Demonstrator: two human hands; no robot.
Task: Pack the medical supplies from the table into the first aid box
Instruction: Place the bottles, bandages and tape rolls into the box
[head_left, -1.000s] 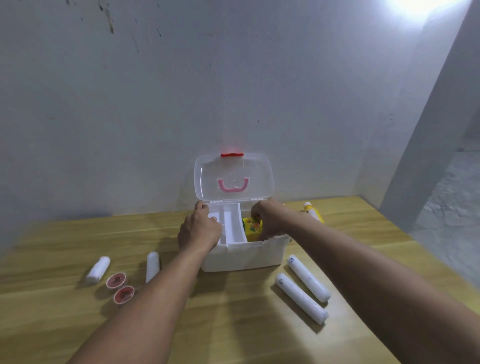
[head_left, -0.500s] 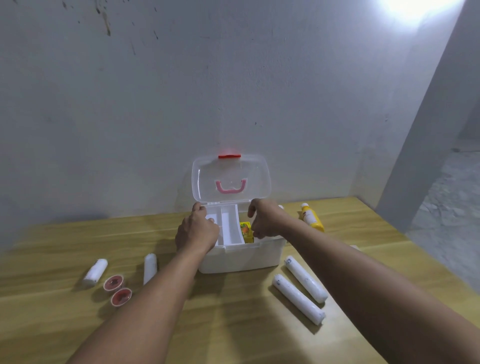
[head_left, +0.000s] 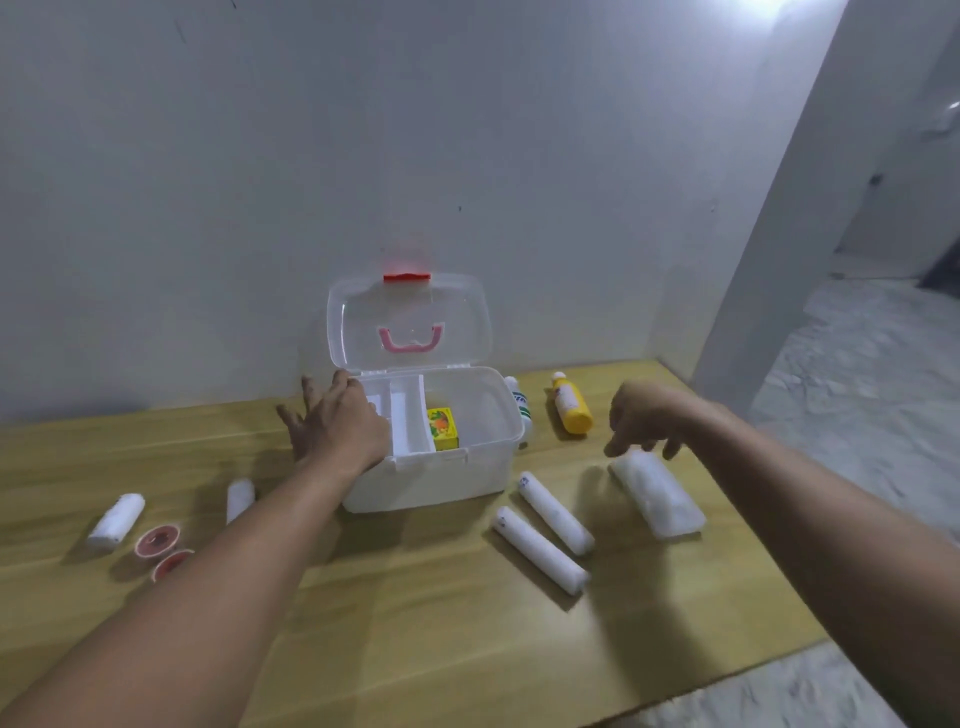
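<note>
The left hand (head_left: 340, 423) lies spread and empty on the left rim of the first aid box (head_left: 436, 478); the right hand (head_left: 644, 418) hovers loosely open, empty, over a clear-wrapped pack (head_left: 657, 491) near the table's (head_left: 415, 623) right edge. Packing has barely begun: only a yellow carton (head_left: 442, 428) sits inside, seemingly alone. Rolls, cups and bottles remain outside.

The white first aid box (head_left: 436, 478) stands open, a yellow carton (head_left: 442, 428) inside, white rolls (head_left: 540, 550) lying beside it.
</note>
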